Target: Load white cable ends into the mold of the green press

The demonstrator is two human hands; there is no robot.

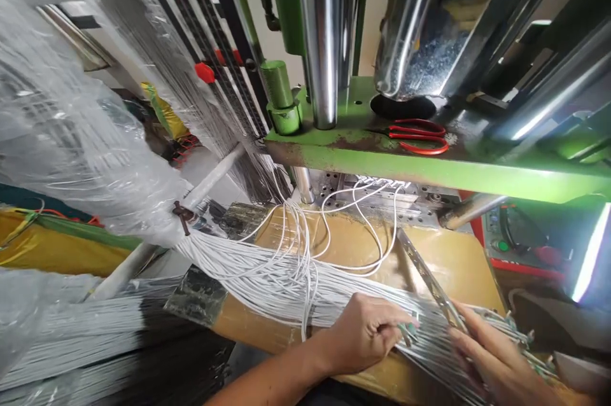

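A thick bundle of white cables (258, 272) lies across a tan board (453, 259). My left hand (360, 333) rests over the bundle, its thumb and forefinger closed on a few cable ends (408, 331) with greenish tips. To its right, my right hand (501, 355) grips a long, narrow metal bar (426, 275), fingers along one side. The bar slants up and left over the cables towards the press. Part of its near end is hidden by the right hand. Several loose cables loop from the bundle to a metal mould (396, 201) under the green press plate.
Red-handled scissors (420, 135) lie on the green press plate (429, 167) above the board. Chrome columns (324, 43) rise behind. Plastic-wrapped cables (86, 151) hang at left near a pale pole (214, 174). A control box with buttons (520, 240) stands at right.
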